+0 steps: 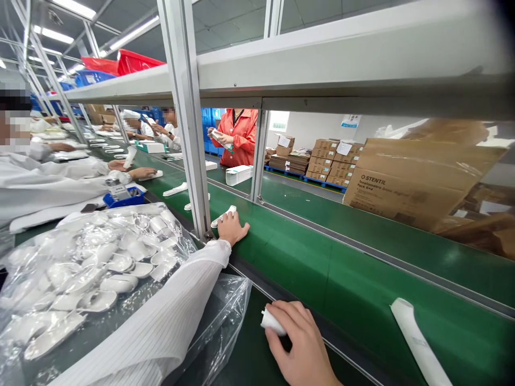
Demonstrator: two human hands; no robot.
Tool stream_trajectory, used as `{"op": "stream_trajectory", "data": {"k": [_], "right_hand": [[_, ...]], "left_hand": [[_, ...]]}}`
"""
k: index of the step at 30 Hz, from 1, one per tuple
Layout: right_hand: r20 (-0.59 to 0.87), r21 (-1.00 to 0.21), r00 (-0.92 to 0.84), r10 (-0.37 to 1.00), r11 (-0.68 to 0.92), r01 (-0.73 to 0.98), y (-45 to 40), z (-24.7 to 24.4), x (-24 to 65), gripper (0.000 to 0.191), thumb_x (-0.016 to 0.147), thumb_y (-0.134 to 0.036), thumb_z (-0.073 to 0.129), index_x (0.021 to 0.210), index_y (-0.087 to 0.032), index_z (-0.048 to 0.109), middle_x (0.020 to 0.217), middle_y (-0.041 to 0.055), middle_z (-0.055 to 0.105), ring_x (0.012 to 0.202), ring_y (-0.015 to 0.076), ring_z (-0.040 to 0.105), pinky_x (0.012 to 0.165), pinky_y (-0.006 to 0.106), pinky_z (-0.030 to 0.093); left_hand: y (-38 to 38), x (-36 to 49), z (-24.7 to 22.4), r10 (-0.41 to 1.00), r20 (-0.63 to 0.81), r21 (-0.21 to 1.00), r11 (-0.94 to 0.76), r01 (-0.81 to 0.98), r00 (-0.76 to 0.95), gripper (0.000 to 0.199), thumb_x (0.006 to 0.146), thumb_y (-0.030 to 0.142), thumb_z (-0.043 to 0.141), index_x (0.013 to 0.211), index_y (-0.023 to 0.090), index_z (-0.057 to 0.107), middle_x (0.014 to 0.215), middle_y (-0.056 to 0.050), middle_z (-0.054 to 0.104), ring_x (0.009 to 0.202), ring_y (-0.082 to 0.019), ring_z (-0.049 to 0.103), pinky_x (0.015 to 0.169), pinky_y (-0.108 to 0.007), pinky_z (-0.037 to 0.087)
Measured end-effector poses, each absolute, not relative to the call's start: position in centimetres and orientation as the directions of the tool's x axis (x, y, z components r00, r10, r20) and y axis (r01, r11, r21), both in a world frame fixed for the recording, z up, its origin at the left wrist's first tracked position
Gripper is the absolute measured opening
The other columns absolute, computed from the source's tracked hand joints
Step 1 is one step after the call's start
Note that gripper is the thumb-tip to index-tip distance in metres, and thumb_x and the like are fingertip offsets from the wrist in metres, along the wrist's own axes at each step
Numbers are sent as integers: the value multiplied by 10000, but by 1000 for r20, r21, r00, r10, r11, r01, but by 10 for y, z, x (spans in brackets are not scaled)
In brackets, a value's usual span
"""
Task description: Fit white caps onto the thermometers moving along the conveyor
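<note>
Dark green counter (251, 354): smooth, dull sheen; material not certain.
Green flat conveyor belt (306, 257): smooth, plastic-looking, semi-gloss with soft reflections.
White rounded piece (272, 321), by the counter's edge facing the belt: plastic-looking, smooth, low sheen.
White long bent piece (418, 335), toward the belt's right end: plastic-looking, smooth, satin.
Clear crinkled bag (231, 305), counter's left side: thin plastic film, glossy, creased.
White curved shells (120, 282), counter's left side: moulded plastic, smooth, glossy.
Silver grooved post (179, 107), belt's near edge: metal, satin.
White finely striped sleeve (161, 321): cloth, matt, creased.
Brown printed carton (402, 182): cardboard, matt.
Red open bin (140, 61): plastic, smooth, glossy.
</note>
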State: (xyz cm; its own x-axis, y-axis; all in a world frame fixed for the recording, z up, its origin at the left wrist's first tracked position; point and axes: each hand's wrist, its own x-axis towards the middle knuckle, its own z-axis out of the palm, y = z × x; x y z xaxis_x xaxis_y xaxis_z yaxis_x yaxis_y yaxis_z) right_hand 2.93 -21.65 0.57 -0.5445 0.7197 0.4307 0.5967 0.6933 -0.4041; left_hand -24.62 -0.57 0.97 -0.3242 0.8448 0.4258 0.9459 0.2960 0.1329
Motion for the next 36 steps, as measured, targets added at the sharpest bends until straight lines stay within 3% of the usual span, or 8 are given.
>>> {"op": "stream_trajectory", "data": {"k": [5, 11, 16, 20, 22, 26, 31, 36], "right_hand": [[368, -342, -625, 688, 725, 597, -213, 6, 39, 460, 847, -196, 561, 1289, -317, 602, 1206, 38, 666, 1045, 276, 622, 791, 383, 559], [366, -283, -678, 638, 770, 572, -205, -3, 41, 462, 866, -183, 559, 1309, -309, 592, 1209, 24, 671, 1021, 256, 644, 755, 333, 576], [374, -279, -670, 641, 767, 578, -203, -5, 37, 384, 930, -265, 563, 1313, -287, 592, 1207, 33, 674, 994, 251, 661, 735, 324, 591], [442, -254, -630, 638, 763, 595, -200, -12, 35, 380, 959, -329, 561, 1333, -272, 585, 1216, 46, 678, 974, 266, 681, 710, 328, 597], [497, -243, -593, 633, 758, 605, -197, -17, 36, 382, 969, -334, 549, 1341, -253, 578, 1216, 54, 680, 981, 267, 684, 719, 329, 595], [588, -221, -486, 647, 706, 673, -192, -24, 40, 383, 996, -375, 510, 1339, -215, 565, 1189, 65, 692, 974, 258, 687, 772, 349, 581], [628, -183, -367, 686, 589, 787, -187, -22, 40, 410, 1041, -427, 400, 1313, -179, 581, 1160, 85, 701, 922, 260, 665, 729, 364, 522], [564, -175, -318, 762, 487, 856, -163, -6, 31, 322, 1020, -296, 481, 1294, -178, 601, 1193, 73, 687, 926, 261, 618, 756, 372, 458]], "left_hand": [[-7, -245, 10, 842, 452, 122, 269, 955, -295, 568, 859, 506, 453, 1286, 137, 506, 1270, -179, 533, 1175, -362, 426, 989, -500, 342], [2, -251, 8, 848, 427, 148, 276, 950, -313, 472, 883, 386, 448, 1286, 142, 481, 1250, -187, 530, 1174, -340, 426, 951, -475, 381], [20, -255, 23, 918, 267, 144, 264, 954, -294, 597, 886, 409, 490, 1399, 129, 370, 1271, -212, 531, 1184, -350, 475, 923, -453, 431], [35, -261, 41, 965, 62, 103, 247, 963, -254, 653, 878, 382, 506, 1478, 206, 317, 1243, -173, 594, 1094, -329, 581, 872, -434, 476], [42, -263, 48, 972, 2, 108, 231, 967, -233, 608, 855, 389, 536, 1431, 238, 416, 1214, -146, 629, 1070, -320, 609, 870, -426, 487], [48, -255, 55, 978, -39, 119, 209, 971, -205, 436, 821, 452, 542, 1155, 193, 647, 1187, -143, 652, 1061, -316, 625, 850, -396, 511], [34, -213, 46, 979, -84, 224, 199, 954, -185, 432, 802, 519, 532, 1032, 182, 674, 1126, -149, 672, 984, -297, 655, 799, -365, 528], [14, -170, 24, 997, 35, 257, 55, 965, -66, 410, 851, 516, 440, 1041, 209, 635, 1014, -130, 692, 939, -316, 668, 792, -409, 524]]}}
